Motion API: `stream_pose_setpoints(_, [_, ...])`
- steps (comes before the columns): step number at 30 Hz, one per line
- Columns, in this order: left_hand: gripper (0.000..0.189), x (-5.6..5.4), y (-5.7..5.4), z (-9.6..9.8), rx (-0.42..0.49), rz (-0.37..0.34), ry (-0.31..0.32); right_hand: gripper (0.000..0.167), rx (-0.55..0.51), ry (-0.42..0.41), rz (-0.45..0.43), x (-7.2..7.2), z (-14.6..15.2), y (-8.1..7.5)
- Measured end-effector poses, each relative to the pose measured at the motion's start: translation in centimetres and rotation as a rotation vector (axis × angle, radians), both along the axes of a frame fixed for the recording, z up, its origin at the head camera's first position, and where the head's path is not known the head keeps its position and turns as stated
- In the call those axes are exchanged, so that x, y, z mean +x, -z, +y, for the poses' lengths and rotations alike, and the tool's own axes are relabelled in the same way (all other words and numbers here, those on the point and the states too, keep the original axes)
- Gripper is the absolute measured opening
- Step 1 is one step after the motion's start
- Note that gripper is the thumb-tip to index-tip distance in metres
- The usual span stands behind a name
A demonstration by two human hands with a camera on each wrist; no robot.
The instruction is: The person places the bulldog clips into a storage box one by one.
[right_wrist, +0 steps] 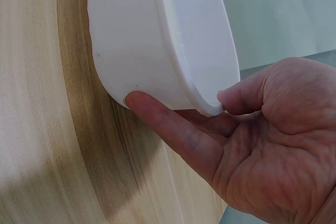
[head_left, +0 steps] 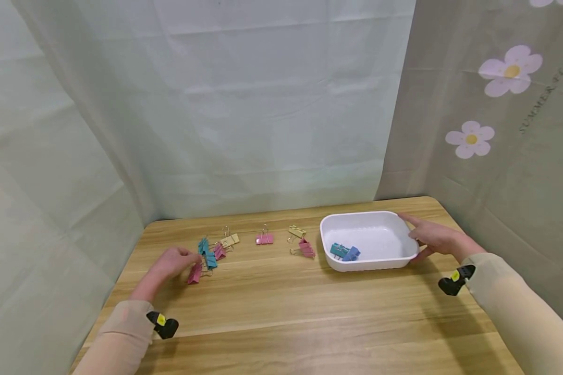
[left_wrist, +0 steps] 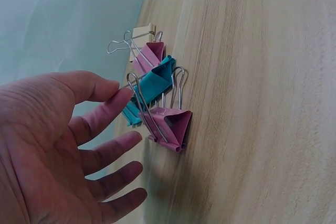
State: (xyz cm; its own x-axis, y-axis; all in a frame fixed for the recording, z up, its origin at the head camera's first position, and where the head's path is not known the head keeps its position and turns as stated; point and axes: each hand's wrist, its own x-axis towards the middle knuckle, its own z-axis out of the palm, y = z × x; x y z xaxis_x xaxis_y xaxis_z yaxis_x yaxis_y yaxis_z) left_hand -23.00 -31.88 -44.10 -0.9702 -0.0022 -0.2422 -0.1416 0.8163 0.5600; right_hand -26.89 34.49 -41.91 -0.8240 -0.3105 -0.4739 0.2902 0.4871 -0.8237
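Near the left edge of the counter [head_left: 281,323], the left hand [head_left: 171,262] has thumb and forefinger pinched together on a wire handle of the near pink clip [head_left: 194,273]. Toward the far right corner, the right hand [head_left: 433,237] is clamped on the white tray [head_left: 356,266], thumb at its rim, a finger against the outer wall. A blue clip [head_left: 352,254] and a green clip [head_left: 340,250] lie together inside, at its near left corner. Just beyond the near pink clip sit two teal clips [head_left: 210,260], then a second pink clip [head_left: 219,251] and a cream clip [head_left: 230,240]. Between these and the tray lie a third pink clip [head_left: 306,248] and, closer to the far edge, a fourth pink clip [head_left: 265,239] and a yellow clip [head_left: 297,231].
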Motion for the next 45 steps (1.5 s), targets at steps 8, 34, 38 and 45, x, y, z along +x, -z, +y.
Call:
stream_pose_setpoints(8, [0.038,0.0,0.2,0.1,0.037,0.0,-0.026,0.08,0.008,-0.001,0.009,0.1,0.0,0.0])
stream_pose_setpoints(34, [0.044,0.7,-0.2,-0.2,0.137,-0.001,-0.089,0.077,0.005,-0.008,0.003,0.1,0.1,0.1])
stream_pose_setpoints(38, [0.044,0.9,-0.5,-0.1,0.126,0.027,-0.068,0.078,0.006,-0.01,0.003,0.1,0.1,0.1])
stream_pose_setpoints(45, [0.044,1.1,-1.2,0.2,0.14,0.055,-0.072,0.077,0.005,-0.011,0.004,0.0,0.0,0.0])
